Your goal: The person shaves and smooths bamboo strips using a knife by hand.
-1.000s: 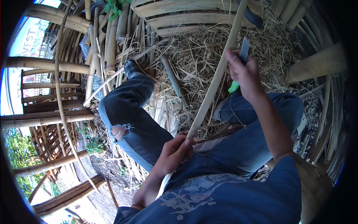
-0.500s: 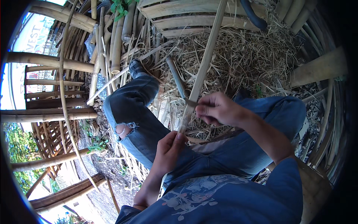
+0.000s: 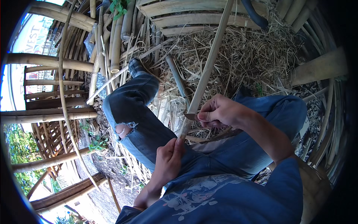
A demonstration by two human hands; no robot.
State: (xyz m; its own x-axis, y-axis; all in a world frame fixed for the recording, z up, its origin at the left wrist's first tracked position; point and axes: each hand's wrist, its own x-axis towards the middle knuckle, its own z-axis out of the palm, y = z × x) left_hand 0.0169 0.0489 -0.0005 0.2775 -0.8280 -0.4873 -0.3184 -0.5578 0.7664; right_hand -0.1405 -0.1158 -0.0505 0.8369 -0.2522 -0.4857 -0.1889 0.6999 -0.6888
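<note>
A long pale bamboo strip [image 3: 209, 69] runs from my lap up toward the far edge of the view. Its near end is gripped by my left hand [image 3: 169, 156], thumb laid along it and fingers wrapped round. My right hand [image 3: 220, 112] is closed on a small knife [image 3: 191, 116], whose short dark blade lies across the strip a little beyond my left hand. The blade appears to touch the strip. The knife's handle is mostly hidden inside my fingers.
Thin shavings [image 3: 253, 59] are heaped on the ground between and beyond my legs. A bamboo stick [image 3: 175, 74] lies left of the strip. A slatted bamboo panel [image 3: 194, 16] stands at the far side. Bamboo poles [image 3: 115, 48] lean at the far left.
My right hand has drawn the knife nearer along the strip, toward my left hand. The strip's far end has shifted slightly to the right, and my left hand has dipped a little.
</note>
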